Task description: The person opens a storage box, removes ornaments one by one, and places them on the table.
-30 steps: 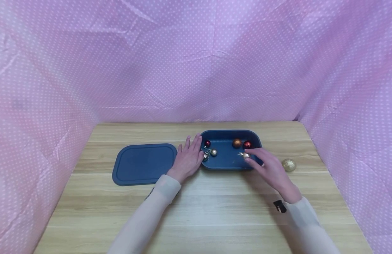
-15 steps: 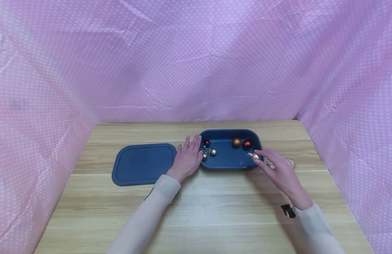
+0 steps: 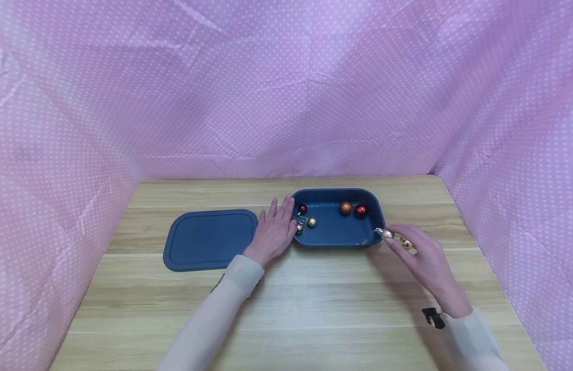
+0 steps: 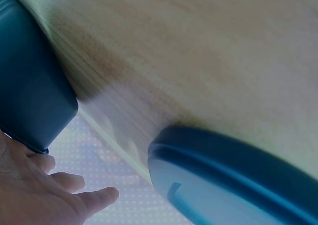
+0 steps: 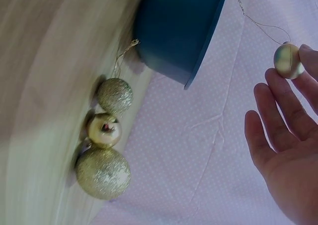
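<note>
My right hand (image 3: 425, 260) pinches a small gold bauble (image 3: 387, 234) between thumb and fingertips, at the right end of a dark blue box (image 3: 335, 196). A loop of gold thread trails from this bauble in the right wrist view. Straight fingers of my left hand (image 3: 273, 234) rest against the box's left rim. Inside the box, an orange bauble (image 3: 345, 208) and a red bauble (image 3: 360, 211) lie towards the right. A small dark red bauble (image 3: 302, 209) and small gold baubles (image 3: 312, 222) with threads lie at its left end.
To the left of the box a flat blue lid (image 3: 207, 239) lies on the wooden table (image 3: 286, 319). Right of the box stand a glittery gold bauble (image 5: 115, 96), a shiny gold one (image 5: 104, 130) and a larger glittery one (image 5: 103, 173). Pink dotted cloth (image 3: 286, 103) hangs around the table.
My right hand has moved rightwards with the small gold bauble, from over the box's inside to its right end. The left hand has stayed at the left rim.
</note>
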Motion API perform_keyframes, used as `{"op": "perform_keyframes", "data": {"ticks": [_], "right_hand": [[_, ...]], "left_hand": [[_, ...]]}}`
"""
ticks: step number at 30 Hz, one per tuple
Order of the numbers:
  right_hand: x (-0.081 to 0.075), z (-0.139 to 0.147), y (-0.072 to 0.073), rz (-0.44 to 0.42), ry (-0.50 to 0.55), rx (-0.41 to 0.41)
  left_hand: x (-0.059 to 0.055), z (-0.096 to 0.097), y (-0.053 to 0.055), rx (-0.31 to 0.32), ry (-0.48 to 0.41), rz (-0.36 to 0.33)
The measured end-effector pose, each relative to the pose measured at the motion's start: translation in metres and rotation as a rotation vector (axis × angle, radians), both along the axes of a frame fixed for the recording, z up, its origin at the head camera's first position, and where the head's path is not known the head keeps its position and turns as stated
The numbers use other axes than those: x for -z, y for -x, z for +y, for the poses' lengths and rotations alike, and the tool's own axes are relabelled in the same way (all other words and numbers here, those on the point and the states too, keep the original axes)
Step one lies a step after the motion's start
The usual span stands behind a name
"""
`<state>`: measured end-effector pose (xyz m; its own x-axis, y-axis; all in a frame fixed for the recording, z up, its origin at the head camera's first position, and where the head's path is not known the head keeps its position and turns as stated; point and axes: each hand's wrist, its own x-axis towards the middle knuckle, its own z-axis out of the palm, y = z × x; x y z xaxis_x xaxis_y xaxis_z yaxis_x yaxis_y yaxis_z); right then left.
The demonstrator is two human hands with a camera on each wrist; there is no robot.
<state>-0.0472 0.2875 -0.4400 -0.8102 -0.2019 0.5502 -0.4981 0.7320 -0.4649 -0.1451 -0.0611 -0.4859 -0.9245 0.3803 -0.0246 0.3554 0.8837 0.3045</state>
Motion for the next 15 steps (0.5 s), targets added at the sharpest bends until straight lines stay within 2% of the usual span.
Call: {"op": "perform_keyframes", "data": {"ticks": [8, 15], "right_hand": [[0.006, 0.009, -0.009, 0.019, -0.005, 0.020], [0.018, 0.017, -0.014, 0.027, -0.018, -0.004]], "left_hand": [[0.000, 0.000, 0.000, 0.004, 0.004, 0.012], [0.002, 0.001, 0.000, 0.001, 0.005, 0.021]]}}
